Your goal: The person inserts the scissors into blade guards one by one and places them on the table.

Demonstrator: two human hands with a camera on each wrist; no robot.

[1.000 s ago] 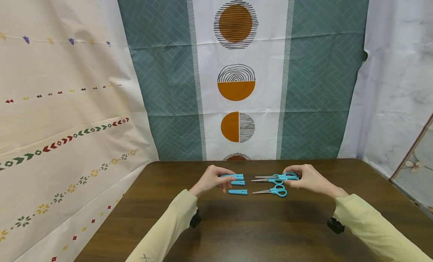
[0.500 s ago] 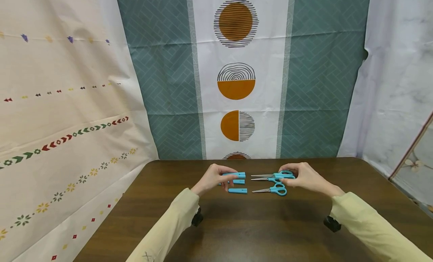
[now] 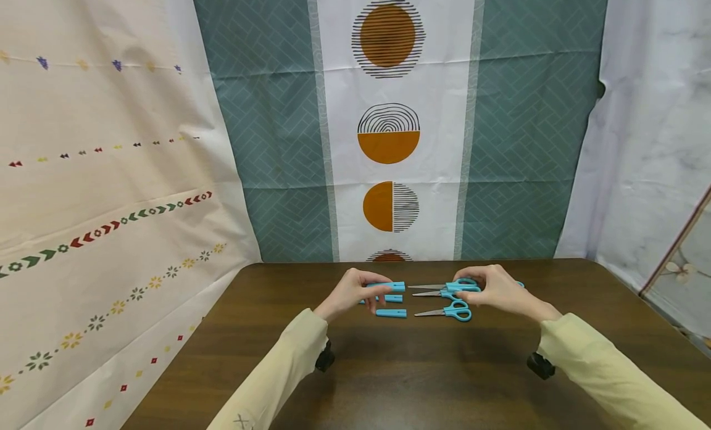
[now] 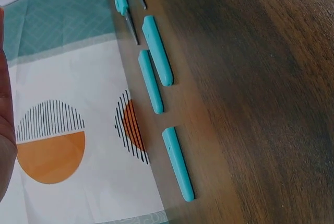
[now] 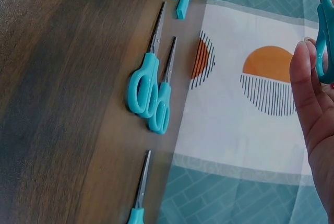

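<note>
My left hand (image 3: pixel 355 292) pinches a turquoise scissor sheath (image 3: pixel 395 286), its mouth facing right. Opposite it, my right hand (image 3: pixel 493 289) holds a pair of scissors (image 3: pixel 452 287) by the turquoise handles, blades pointing left. The blade tip is close to the mouth of that sheath. In the right wrist view the held scissors (image 5: pixel 324 41) show at the right edge beside the fingers (image 5: pixel 302 72). Only an edge of the left hand (image 4: pixel 6 119) shows in the left wrist view, and its sheath is out of that view.
Three more sheaths lie on the dark wooden table (image 3: pixel 400 368), such as the nearest sheath (image 3: pixel 391 313). To their right lie three more scissors, including the front scissors (image 3: pixel 458 311) and the far-right scissors (image 5: pixel 136 214). Behind the table hangs a patterned curtain (image 3: pixel 278 140).
My right hand has moved left with the scissors, bringing the blade tip close to the sheath. My left hand has shifted slightly right. A scissor handle now shows behind my right hand.
</note>
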